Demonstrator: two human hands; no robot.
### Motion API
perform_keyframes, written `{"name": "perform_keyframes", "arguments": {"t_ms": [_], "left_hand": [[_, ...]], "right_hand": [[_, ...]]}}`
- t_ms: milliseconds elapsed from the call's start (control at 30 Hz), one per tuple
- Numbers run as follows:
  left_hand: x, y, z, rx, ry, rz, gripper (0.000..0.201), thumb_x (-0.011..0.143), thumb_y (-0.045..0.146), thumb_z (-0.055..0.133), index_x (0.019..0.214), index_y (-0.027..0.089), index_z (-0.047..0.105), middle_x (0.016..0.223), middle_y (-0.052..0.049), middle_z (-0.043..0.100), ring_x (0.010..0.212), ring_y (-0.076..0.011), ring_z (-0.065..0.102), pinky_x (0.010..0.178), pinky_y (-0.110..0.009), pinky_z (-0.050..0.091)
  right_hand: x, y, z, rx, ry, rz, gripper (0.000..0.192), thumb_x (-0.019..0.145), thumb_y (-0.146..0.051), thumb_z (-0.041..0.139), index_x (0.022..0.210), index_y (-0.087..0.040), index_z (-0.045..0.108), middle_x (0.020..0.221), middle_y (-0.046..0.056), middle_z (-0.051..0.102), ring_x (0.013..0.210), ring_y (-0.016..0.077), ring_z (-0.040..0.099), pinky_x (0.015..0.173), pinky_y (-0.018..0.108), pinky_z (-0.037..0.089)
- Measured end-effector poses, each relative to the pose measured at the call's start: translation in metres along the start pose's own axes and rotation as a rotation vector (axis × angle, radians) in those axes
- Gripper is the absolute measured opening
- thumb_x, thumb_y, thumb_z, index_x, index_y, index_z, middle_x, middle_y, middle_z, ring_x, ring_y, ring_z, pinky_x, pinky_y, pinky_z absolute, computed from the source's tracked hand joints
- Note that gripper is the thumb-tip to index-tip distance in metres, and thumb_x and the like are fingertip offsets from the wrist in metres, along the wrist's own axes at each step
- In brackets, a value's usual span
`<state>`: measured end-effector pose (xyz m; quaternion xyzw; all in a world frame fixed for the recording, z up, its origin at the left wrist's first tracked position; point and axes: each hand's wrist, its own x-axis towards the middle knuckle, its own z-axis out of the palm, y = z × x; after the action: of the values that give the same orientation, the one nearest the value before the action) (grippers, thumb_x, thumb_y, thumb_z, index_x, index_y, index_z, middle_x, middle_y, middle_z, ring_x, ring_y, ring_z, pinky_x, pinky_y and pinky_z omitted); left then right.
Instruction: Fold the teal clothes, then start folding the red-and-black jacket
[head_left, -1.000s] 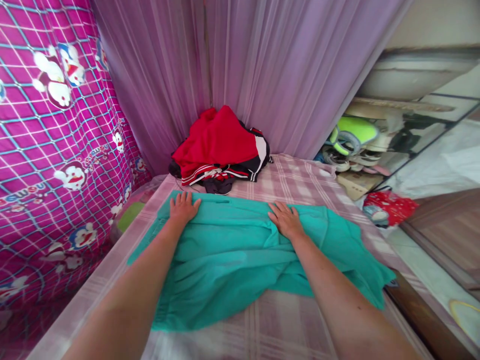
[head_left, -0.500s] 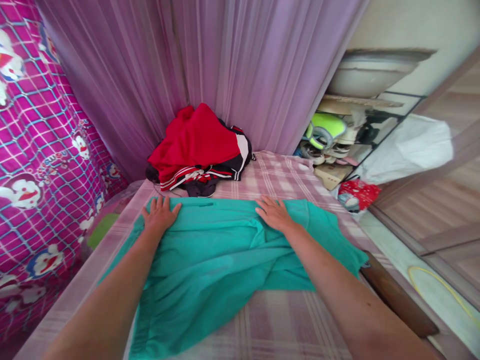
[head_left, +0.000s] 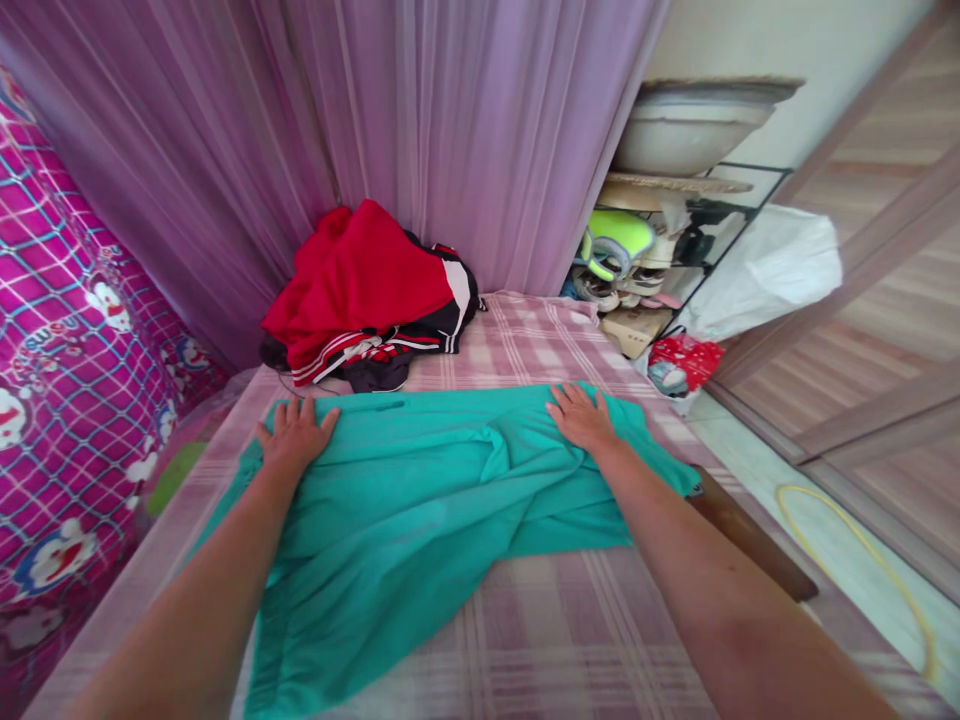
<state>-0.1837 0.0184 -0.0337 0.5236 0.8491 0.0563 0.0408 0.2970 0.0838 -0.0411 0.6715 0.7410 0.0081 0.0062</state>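
On the bed (head_left: 540, 640) in front of you, covered in a pale pink-and-white checked sheet, lies the teal garment (head_left: 420, 500). Your forearms cover part of it, and its near left corner runs off past the mattress edge, so its full outline cannot be made out; what kind of garment it is stays unclear too. The cloth looks thin and soft, mostly flat along the far edge, with folds bunched between your hands and creases running toward you.

Your left hand (head_left: 295, 437) lies palm down on the garment's far left corner, fingers spread and flat. Your right hand (head_left: 581, 417) lies palm down near the far right edge, fingers loosely spread and pointing away from you; neither hand pinches the cloth. Both arms are stretched out nearly straight.

Beyond the garment, apart from it, sits a heap of clothes (head_left: 367, 290) in red, black and white, crumpled so the separate pieces cannot be told apart. A sheer purple curtain (head_left: 375, 120) hangs in pleats behind it. At right, a cluttered rack (head_left: 645, 260) is blurred, its contents hard to identify, with a white bag (head_left: 765, 270) just beside it.
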Motion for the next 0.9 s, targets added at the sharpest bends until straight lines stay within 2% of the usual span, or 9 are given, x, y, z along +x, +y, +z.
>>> {"name": "perform_keyframes", "arguments": {"t_ms": [67, 267, 433, 500, 600, 667, 700, 767, 900], "left_hand": [[0.0, 0.0, 0.0, -0.01, 0.011, 0.001, 0.085, 0.092, 0.067, 0.023, 0.155, 0.011, 0.037, 0.164, -0.018, 0.028, 0.151, -0.0395, 0.022, 0.116, -0.07, 0.019], [-0.009, 0.002, -0.003, -0.029, 0.126, 0.103, 0.069, 0.096, 0.053, 0.027, 0.146, 0.011, 0.048, 0.156, -0.021, 0.043, 0.145, -0.0395, 0.034, 0.114, -0.073, 0.019], [-0.031, 0.003, -0.019, -0.099, 0.134, 0.362, 0.054, 0.093, 0.041, 0.035, 0.132, 0.015, 0.061, 0.143, -0.016, 0.059, 0.134, -0.0314, 0.051, 0.117, -0.054, 0.03], [-0.048, -0.001, -0.03, -0.166, 0.013, 0.479, 0.054, 0.091, 0.05, 0.037, 0.122, 0.018, 0.068, 0.131, -0.012, 0.068, 0.123, -0.0293, 0.059, 0.11, -0.044, 0.04], [-0.08, -0.012, -0.048, -0.22, -0.397, 0.641, 0.055, 0.088, 0.064, 0.04, 0.101, 0.023, 0.074, 0.103, -0.004, 0.076, 0.098, -0.0258, 0.068, 0.089, -0.033, 0.051], [-0.099, -0.022, -0.06, -0.218, -0.669, 0.716, 0.053, 0.085, 0.067, 0.045, 0.092, 0.023, 0.074, 0.091, -0.001, 0.076, 0.087, -0.0233, 0.068, 0.077, -0.028, 0.051], [-0.107, -0.026, -0.064, -0.21, -0.75, 0.732, 0.052, 0.083, 0.067, 0.049, 0.091, 0.023, 0.074, 0.089, -0.001, 0.075, 0.086, -0.0226, 0.068, 0.075, -0.027, 0.05], [-0.117, -0.033, -0.071, -0.172, -0.793, 0.722, 0.049, 0.077, 0.066, 0.056, 0.096, 0.023, 0.073, 0.095, -0.002, 0.075, 0.089, -0.0224, 0.067, 0.077, -0.026, 0.049], [-0.125, -0.037, -0.078, -0.03, -0.719, 0.703, 0.039, 0.071, 0.055, 0.062, 0.091, 0.022, 0.069, 0.098, -0.003, 0.072, 0.093, -0.0225, 0.065, 0.079, -0.027, 0.046]], "right_hand": [[-0.004, -0.003, -0.001, 0.01, -0.045, 0.015, 0.057, 0.104, -0.045, 0.024, 0.154, -0.023, 0.04, 0.162, 0.011, 0.036, 0.149, 0.0305, 0.031, 0.119, 0.062, 0.022], [-0.029, 0.001, 0.002, 0.154, 0.039, -0.052, 0.05, 0.103, -0.042, 0.033, 0.15, -0.028, 0.047, 0.16, 0.007, 0.04, 0.148, 0.0277, 0.034, 0.12, 0.056, 0.026], [-0.056, 0.03, -0.003, 0.483, -0.011, -0.177, 0.044, 0.097, -0.035, 0.044, 0.136, -0.027, 0.063, 0.152, 0.005, 0.052, 0.141, 0.0254, 0.047, 0.119, 0.047, 0.034], [-0.066, 0.042, -0.011, 0.596, -0.09, -0.279, 0.04, 0.093, -0.032, 0.049, 0.128, -0.03, 0.069, 0.147, 0.001, 0.057, 0.138, 0.0244, 0.05, 0.117, 0.045, 0.037], [-0.08, 0.052, -0.019, 0.623, -0.21, -0.374, 0.042, 0.082, -0.027, 0.06, 0.121, -0.031, 0.073, 0.145, 0.0, 0.059, 0.138, 0.0262, 0.05, 0.117, 0.045, 0.038], [-0.086, 0.053, -0.019, 0.602, -0.207, -0.384, 0.047, 0.078, -0.025, 0.063, 0.123, -0.031, 0.072, 0.147, 0.003, 0.057, 0.137, 0.0272, 0.051, 0.116, 0.044, 0.039], [-0.088, 0.052, -0.017, 0.586, -0.185, -0.385, 0.047, 0.078, -0.025, 0.064, 0.123, -0.03, 0.072, 0.146, 0.003, 0.058, 0.136, 0.0275, 0.052, 0.115, 0.045, 0.04], [-0.088, 0.048, -0.013, 0.544, -0.126, -0.384, 0.04, 0.08, -0.027, 0.064, 0.118, -0.029, 0.075, 0.142, 0.005, 0.061, 0.133, 0.0283, 0.055, 0.114, 0.046, 0.041], [-0.085, 0.04, -0.004, 0.461, -0.022, -0.379, 0.026, 0.084, -0.03, 0.061, 0.102, -0.025, 0.079, 0.129, 0.009, 0.069, 0.124, 0.0299, 0.062, 0.109, 0.048, 0.046]]}}
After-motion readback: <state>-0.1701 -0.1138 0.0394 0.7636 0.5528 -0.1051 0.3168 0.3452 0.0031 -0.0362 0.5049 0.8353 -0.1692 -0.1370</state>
